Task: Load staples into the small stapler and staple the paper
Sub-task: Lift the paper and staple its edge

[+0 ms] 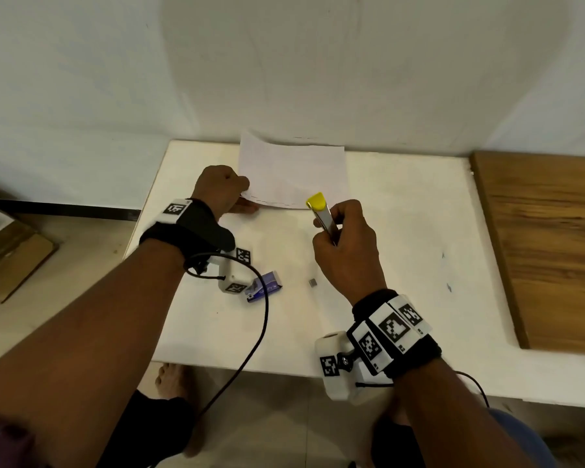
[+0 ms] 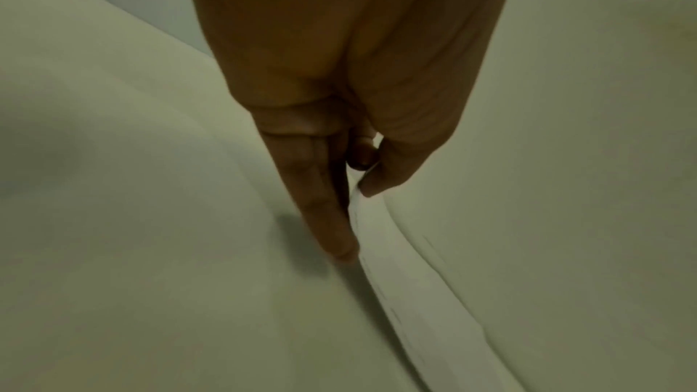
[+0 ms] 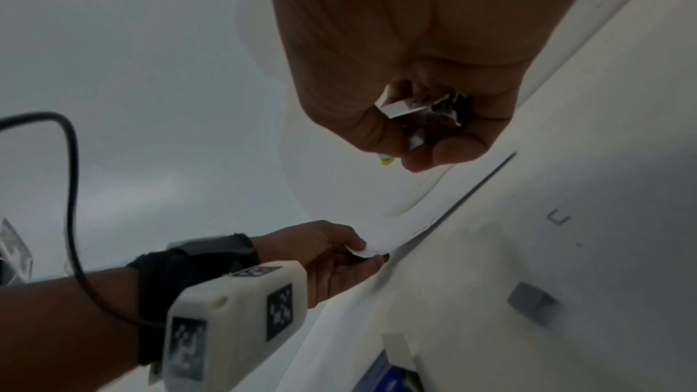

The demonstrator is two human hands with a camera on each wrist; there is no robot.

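Note:
White paper [image 1: 293, 172] lies at the far side of the white table [image 1: 402, 251], its near left corner lifted. My left hand [image 1: 225, 192] pinches that corner between thumb and fingers [image 2: 362, 181], and the paper's edge [image 2: 399, 279] runs away from them. My right hand [image 1: 343, 241] grips the small stapler [image 1: 321, 214], a metal body with a yellow cap pointing at the paper's near edge. From the right wrist the stapler's metal rear end [image 3: 418, 112] shows inside the curled fingers.
A blue staple box [image 1: 262, 287] lies open near my left wrist. A small grey block of staples [image 1: 312, 282] sits beside my right hand, and one loose staple [image 3: 558, 217] lies on the table. A wooden board [image 1: 547, 244] lies on the right side of the table.

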